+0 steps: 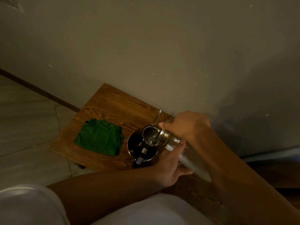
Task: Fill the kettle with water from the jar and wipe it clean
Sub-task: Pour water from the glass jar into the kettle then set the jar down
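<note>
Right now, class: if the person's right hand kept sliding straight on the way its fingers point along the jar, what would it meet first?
The right hand points left, toward the jar mouth. It would probably reach the open kettle rim first; the green cloth lies beyond. Depth is uncertain in this dim view.

Head view, steeply down, close.

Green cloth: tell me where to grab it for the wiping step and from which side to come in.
Pinch the green cloth at its bunched right edge, nearest the kettle. It lies folded flat on the wooden board, so come down from above with the left hand; that side is open, and the raised folds there probably give fingers something to catch. Both hands now hold the tilted jar.
</note>
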